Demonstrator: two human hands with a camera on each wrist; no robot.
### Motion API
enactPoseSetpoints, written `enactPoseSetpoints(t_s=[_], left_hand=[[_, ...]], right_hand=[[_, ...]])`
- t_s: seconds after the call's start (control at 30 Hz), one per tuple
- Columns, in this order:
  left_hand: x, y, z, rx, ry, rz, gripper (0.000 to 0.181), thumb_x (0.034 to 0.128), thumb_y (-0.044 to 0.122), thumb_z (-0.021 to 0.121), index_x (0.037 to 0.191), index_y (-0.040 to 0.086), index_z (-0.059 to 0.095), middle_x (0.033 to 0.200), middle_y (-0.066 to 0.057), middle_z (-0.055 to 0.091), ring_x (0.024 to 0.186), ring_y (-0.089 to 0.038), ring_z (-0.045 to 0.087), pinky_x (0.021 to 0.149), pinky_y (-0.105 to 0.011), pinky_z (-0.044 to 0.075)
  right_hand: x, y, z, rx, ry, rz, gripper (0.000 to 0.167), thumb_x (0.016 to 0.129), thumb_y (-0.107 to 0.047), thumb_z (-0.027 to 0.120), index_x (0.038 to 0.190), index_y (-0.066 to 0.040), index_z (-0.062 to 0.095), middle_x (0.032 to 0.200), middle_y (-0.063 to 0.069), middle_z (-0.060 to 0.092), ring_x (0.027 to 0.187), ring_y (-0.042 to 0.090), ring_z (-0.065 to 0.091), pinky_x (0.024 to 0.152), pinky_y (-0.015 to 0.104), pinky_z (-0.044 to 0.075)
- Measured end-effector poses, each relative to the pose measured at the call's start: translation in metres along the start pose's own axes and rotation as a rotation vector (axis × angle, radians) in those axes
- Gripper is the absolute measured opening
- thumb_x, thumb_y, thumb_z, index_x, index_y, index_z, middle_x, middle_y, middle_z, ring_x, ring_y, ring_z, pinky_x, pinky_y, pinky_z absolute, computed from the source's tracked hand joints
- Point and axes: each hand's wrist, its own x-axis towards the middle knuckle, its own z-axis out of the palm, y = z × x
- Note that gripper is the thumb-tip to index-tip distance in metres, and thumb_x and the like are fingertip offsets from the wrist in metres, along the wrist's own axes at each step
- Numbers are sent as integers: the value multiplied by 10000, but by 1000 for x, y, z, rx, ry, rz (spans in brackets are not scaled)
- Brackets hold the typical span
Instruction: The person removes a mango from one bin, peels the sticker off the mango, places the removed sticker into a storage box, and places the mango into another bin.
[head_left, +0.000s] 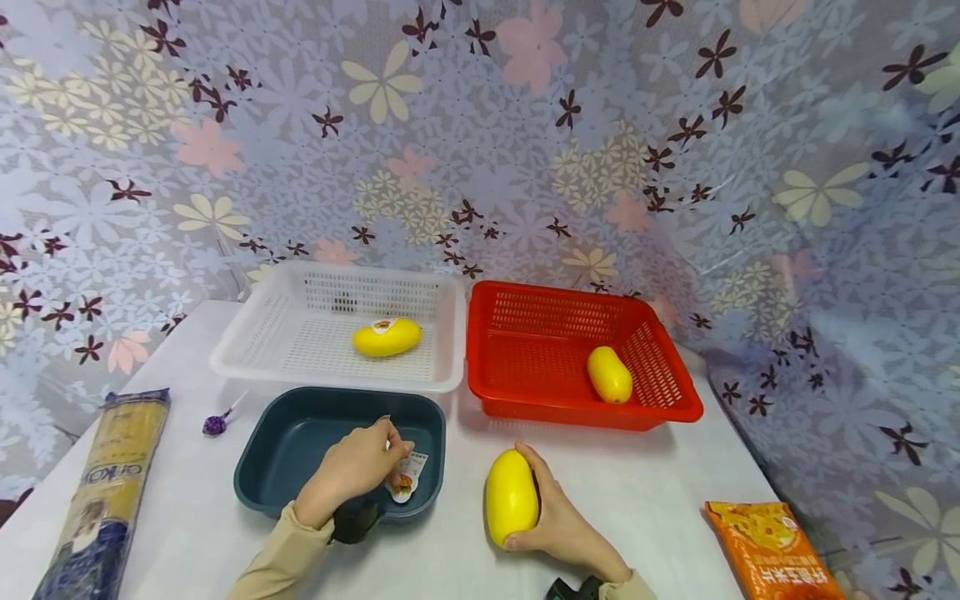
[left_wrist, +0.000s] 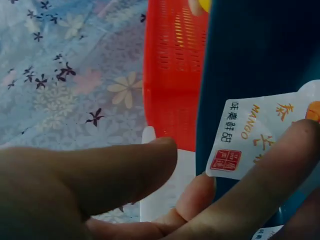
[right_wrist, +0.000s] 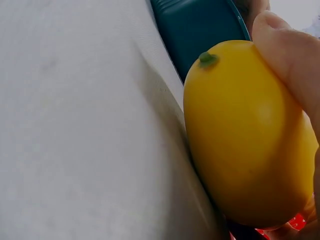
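In the head view my left hand (head_left: 358, 462) reaches into the dark teal tray (head_left: 251, 454), over a white mango-printed label (head_left: 416, 467). The left wrist view shows a finger (left_wrist: 270, 175) of that hand lying across the label (left_wrist: 240, 125), with the thumb held apart from it. Part of another label (left_wrist: 267, 232) shows at the bottom edge. My right hand (head_left: 558, 521) grips a large yellow mango (head_left: 512, 500) at the white surface, right of the tray. In the right wrist view the mango (right_wrist: 245, 135) has its green stem end toward the tray.
Behind the tray, a white basket (head_left: 258, 333) holds a labelled mango (head_left: 386, 340); a red basket (head_left: 525, 408) beside it holds another mango (head_left: 609, 375). A purple lollipop (head_left: 214, 425) and a noodle pack (head_left: 101, 500) lie left, an orange snack bag (head_left: 772, 546) right.
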Motion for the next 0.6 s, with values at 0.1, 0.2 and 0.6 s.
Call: enactPoseSetpoints(t_s=[0.1, 0.2, 0.6], left_hand=[[2, -3, 3, 6, -3, -9, 180, 958, 269, 591, 871, 116, 561, 604, 34, 641, 537, -108, 553, 540, -281, 391], [4, -4, 5, 8, -29, 0, 171, 960, 250, 589, 856, 117, 563, 599, 32, 638, 541, -109, 553, 549, -289, 398], [6, -5, 14, 114, -213, 52, 201, 942, 270, 606, 922, 85, 530, 627, 16, 618, 660, -122, 594, 703, -434, 493]], right_hand=[[0, 0, 0, -4, 0, -8, 1223, 612, -208, 904, 1544, -243, 113, 1544, 152, 283, 1258, 290, 388, 1019, 478, 363], [0, 1, 0, -2, 4, -8, 1220, 609, -205, 902, 1542, -245, 118, 1541, 150, 285, 1249, 287, 390, 1018, 478, 362], [1, 0, 0, -1, -7, 9, 1217, 618, -220, 901, 1543, -239, 112, 1541, 145, 286, 1257, 287, 385, 1018, 485, 363]])
